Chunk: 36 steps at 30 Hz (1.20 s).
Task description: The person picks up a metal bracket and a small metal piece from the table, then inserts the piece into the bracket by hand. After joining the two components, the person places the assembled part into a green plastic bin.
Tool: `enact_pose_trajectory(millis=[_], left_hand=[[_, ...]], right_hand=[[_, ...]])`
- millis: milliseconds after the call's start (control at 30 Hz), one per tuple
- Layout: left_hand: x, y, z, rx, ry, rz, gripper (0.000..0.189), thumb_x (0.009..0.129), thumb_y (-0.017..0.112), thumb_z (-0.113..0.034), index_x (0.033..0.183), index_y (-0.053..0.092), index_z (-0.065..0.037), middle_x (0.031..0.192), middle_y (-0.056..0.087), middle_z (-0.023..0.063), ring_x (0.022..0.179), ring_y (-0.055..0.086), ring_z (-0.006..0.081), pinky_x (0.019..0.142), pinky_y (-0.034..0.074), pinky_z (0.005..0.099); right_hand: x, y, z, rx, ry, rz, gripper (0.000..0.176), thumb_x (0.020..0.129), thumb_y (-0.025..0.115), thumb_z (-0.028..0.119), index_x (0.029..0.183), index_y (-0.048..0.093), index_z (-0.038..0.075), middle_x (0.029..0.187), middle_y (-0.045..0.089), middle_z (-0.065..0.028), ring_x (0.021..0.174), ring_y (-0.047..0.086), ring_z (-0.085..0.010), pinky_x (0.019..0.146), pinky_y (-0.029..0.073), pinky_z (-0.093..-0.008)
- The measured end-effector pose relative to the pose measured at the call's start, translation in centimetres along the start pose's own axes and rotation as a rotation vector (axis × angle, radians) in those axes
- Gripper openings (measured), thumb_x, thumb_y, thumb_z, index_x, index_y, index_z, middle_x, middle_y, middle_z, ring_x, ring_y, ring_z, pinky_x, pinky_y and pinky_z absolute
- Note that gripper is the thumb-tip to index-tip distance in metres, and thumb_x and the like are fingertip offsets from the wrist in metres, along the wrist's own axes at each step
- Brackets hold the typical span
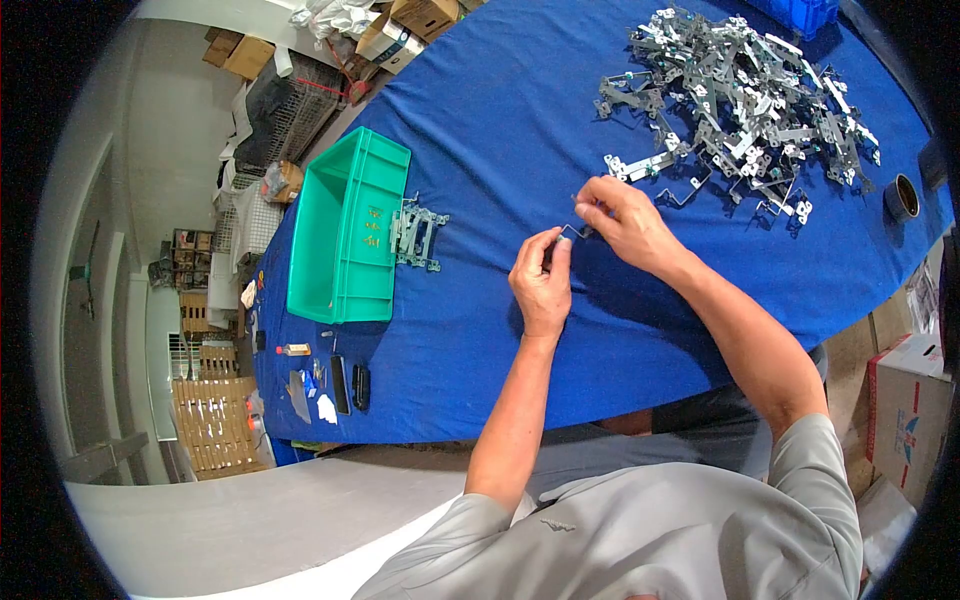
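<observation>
Above the blue cloth, my left hand [541, 290] is closed, with thumb and forefinger pinching a small piece of thin bent metal wire [570, 229]. Close on its right, my right hand [628, 222] is also closed, fingertips pressed together near the wire's other end. What those fingertips hold is too small and covered to make out. Beyond the right hand lies a large heap of metal brackets [740, 105], several with thin wire loops. To the left, a stack of similar brackets [415, 236] sits against a green plastic crate [372, 285].
A dark round cup [901, 198] stands at the far right and a blue bin [800, 14] at the top edge. Near the table's left front lie a small bottle [293, 350] and a black oblong object [341, 385]. A cardboard box [908, 410] is at the right.
</observation>
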<state>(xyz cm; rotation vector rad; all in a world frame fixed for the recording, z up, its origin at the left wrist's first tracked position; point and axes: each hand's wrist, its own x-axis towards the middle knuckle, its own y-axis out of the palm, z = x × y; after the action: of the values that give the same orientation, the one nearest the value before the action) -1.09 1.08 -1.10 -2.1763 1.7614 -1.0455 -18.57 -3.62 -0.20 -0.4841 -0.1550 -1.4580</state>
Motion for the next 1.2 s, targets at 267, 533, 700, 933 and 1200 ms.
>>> enact_pose_trajectory(millis=[267,533,700,933,1200], left_hand=[[-0.2,0.0,0.6,-0.321,-0.277,-0.053,0.022,0.103,0.061,-0.014,0.116,0.065,0.004,0.094,0.070,0.0088,0.071,0.066,0.0108,0.060,0.057,0.0241],[-0.2,0.0,0.4,-0.240,-0.237,-0.049,0.021,0.102,0.063,-0.014,0.115,0.066,0.003,0.091,0.070,0.0077,0.072,0.066,0.0100,0.060,0.056,0.0239],[-0.3,0.0,0.5,-0.241,-0.242,-0.054,0.019,0.100,0.065,-0.010,0.114,0.068,0.002,0.094,0.069,0.0072,0.071,0.064,0.0091,0.059,0.054,0.0235],[0.0,0.0,0.7,-0.057,0.012,-0.098,0.017,0.093,0.072,-0.005,0.109,0.071,0.000,0.104,0.068,0.0066,0.069,0.061,0.0086,0.059,0.052,0.0243],[0.1,-0.1,-1.1,-0.023,0.029,-0.069,0.017,0.090,0.074,-0.004,0.107,0.072,0.001,0.106,0.070,0.0093,0.085,0.067,0.0139,0.073,0.055,0.0277]], right_hand=[[-0.3,-0.2,0.7,0.119,0.185,0.292,0.024,0.095,0.061,0.019,0.094,0.067,-0.004,0.070,0.066,-0.0164,0.063,0.065,-0.0248,0.061,0.049,-0.0410],[-0.1,-0.8,1.4,0.002,0.161,0.270,0.025,0.093,0.063,0.021,0.092,0.069,-0.004,0.071,0.066,-0.0200,0.065,0.067,-0.0315,0.061,0.048,-0.0436],[0.0,-0.9,1.4,-0.025,0.138,0.264,0.023,0.092,0.064,0.020,0.090,0.068,-0.003,0.074,0.067,-0.0213,0.068,0.068,-0.0366,0.063,0.050,-0.0466],[-0.5,-0.1,-0.4,-0.229,0.037,0.186,0.017,0.089,0.067,0.016,0.087,0.065,-0.001,0.077,0.067,-0.0214,0.076,0.068,-0.0403,0.066,0.051,-0.0485],[-0.5,0.0,0.4,-0.009,0.092,0.149,0.016,0.088,0.068,0.014,0.090,0.064,0.000,0.078,0.069,-0.0209,0.076,0.069,-0.0410,0.067,0.052,-0.0493]])
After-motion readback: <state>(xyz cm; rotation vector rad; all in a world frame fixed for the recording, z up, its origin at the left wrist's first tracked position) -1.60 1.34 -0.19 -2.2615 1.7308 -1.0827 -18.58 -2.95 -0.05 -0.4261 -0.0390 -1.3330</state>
